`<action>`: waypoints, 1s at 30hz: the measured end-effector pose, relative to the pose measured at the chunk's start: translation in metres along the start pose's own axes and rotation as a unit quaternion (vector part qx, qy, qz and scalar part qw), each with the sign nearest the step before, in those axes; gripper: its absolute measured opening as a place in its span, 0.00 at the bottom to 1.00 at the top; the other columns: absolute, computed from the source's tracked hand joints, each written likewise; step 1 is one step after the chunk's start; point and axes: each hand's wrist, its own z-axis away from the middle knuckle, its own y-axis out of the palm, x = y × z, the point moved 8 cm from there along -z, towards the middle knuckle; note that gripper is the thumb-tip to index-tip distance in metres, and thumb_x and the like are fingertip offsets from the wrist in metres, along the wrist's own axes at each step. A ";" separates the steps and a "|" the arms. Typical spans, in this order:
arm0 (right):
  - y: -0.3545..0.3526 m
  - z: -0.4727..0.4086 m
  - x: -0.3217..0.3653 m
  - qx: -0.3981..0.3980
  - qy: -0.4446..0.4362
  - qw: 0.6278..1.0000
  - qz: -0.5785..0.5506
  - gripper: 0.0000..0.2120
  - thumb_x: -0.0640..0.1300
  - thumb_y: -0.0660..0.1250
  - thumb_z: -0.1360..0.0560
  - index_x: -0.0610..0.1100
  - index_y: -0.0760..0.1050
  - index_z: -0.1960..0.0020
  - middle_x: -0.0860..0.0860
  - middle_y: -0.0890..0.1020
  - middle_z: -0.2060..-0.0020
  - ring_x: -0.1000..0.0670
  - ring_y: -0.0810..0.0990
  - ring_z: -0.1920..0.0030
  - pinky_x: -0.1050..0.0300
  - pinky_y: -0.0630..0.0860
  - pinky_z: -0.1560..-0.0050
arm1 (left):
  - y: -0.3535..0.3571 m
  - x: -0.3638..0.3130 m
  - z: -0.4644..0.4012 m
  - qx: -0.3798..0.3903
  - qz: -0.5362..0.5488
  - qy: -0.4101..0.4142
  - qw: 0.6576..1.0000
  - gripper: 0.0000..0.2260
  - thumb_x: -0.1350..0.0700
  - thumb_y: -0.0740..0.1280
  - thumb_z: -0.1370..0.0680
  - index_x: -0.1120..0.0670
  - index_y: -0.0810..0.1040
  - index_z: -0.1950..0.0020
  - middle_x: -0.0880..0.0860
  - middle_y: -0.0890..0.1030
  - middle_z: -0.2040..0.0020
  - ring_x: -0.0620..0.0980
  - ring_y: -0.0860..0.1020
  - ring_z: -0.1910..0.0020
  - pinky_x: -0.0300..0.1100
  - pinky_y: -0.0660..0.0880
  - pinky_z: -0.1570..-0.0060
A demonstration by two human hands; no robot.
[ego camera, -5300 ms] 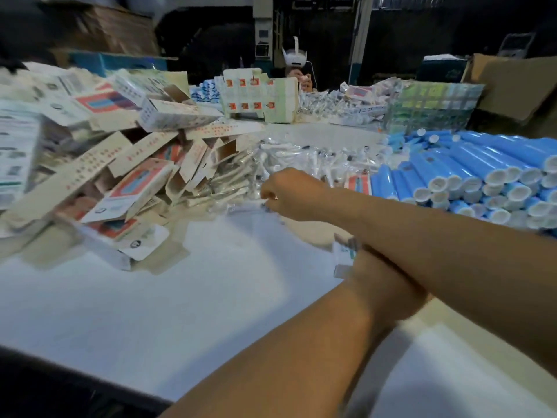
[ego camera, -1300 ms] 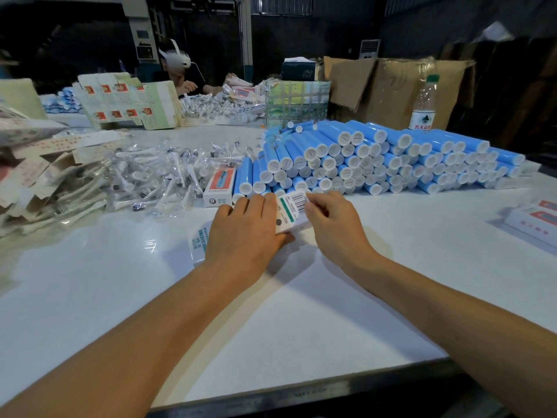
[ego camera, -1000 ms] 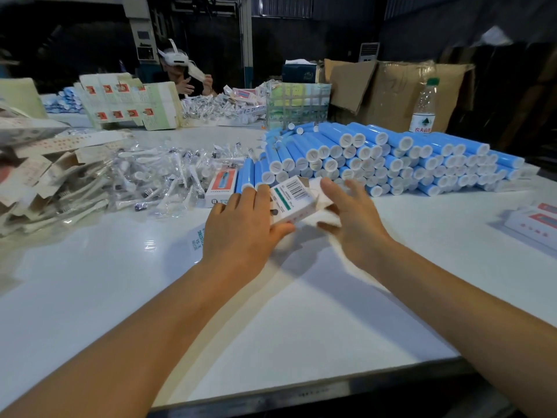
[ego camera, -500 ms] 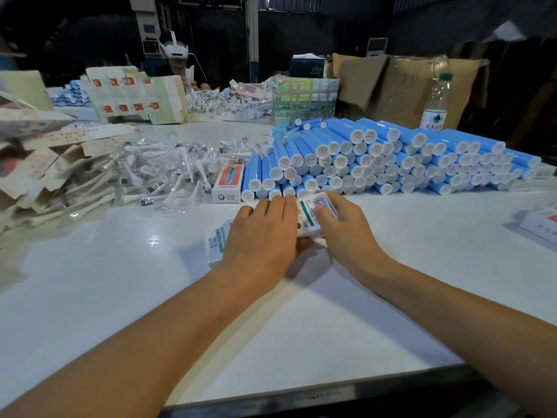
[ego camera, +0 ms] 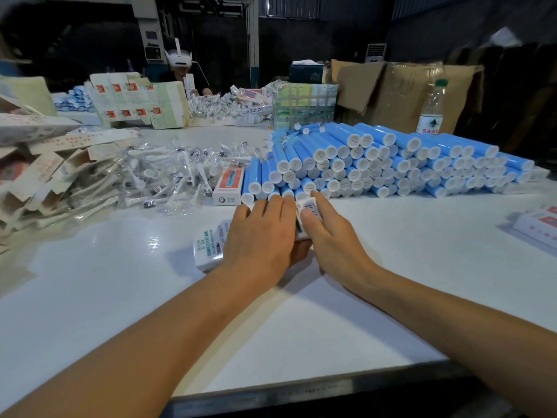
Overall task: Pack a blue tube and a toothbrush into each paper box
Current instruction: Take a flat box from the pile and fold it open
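A white paper box [ego camera: 210, 246] with green print lies on the white table [ego camera: 301, 321], mostly under my left hand [ego camera: 261, 236], whose fingers wrap over it. My right hand [ego camera: 330, 233] pinches the box's right end flap with the barcode [ego camera: 310, 206] between thumb and fingers. Behind the hands lies a big stack of blue tubes [ego camera: 376, 164] with white caps. A heap of toothbrushes in clear wrappers [ego camera: 177, 173] lies to the left of the tubes. What is inside the box is hidden.
Flat and folded paper boxes [ego camera: 39, 176] pile up at the left. A closed red-fronted box [ego camera: 229, 186] stands beside the tubes. Packed boxes [ego camera: 539, 226] lie at the right edge. A water bottle [ego camera: 431, 108], cardboard [ego camera: 401, 92] and another person [ego camera: 180, 70] are at the back.
The box has been laid flat on the table under my left hand. My right hand opened, then came back onto the barcode end flap and now pinches it.
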 end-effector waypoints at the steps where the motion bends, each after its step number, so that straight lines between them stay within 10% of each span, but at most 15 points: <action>1: 0.000 -0.001 -0.003 0.003 0.029 0.997 -0.078 0.14 0.48 0.55 0.18 0.46 0.76 0.39 0.46 0.82 0.47 0.47 0.79 0.47 0.46 0.74 0.42 | -0.001 0.002 -0.001 -0.007 0.013 -0.003 1.000 0.32 0.37 0.52 0.27 0.61 0.73 0.36 0.57 0.78 0.47 0.57 0.77 0.50 0.49 0.69 0.55; 6: -0.002 -0.011 -0.008 0.046 0.110 0.915 -0.384 0.14 0.42 0.56 0.19 0.42 0.80 0.52 0.47 0.85 0.60 0.52 0.84 0.58 0.56 0.81 0.57 | -0.010 0.007 -0.001 -0.057 0.040 -0.007 0.998 0.30 0.40 0.63 0.29 0.64 0.76 0.41 0.61 0.80 0.50 0.60 0.80 0.55 0.50 0.74 0.58; 13: -0.008 -0.010 -0.008 0.019 0.046 0.961 -0.270 0.16 0.37 0.56 0.19 0.45 0.71 0.33 0.51 0.82 0.54 0.58 0.82 0.57 0.65 0.77 0.58 | -0.015 0.007 -0.001 -0.106 0.054 0.019 0.993 0.29 0.41 0.64 0.30 0.65 0.77 0.43 0.62 0.81 0.53 0.60 0.80 0.58 0.48 0.75 0.61; 30: -0.011 -0.006 -0.013 -0.016 0.036 0.982 -0.185 0.19 0.37 0.53 0.19 0.45 0.70 0.31 0.51 0.82 0.52 0.57 0.81 0.55 0.62 0.78 0.57 | -0.016 -0.002 0.001 -0.077 0.009 0.057 0.995 0.28 0.41 0.63 0.29 0.66 0.78 0.44 0.60 0.81 0.55 0.58 0.80 0.60 0.47 0.74 0.63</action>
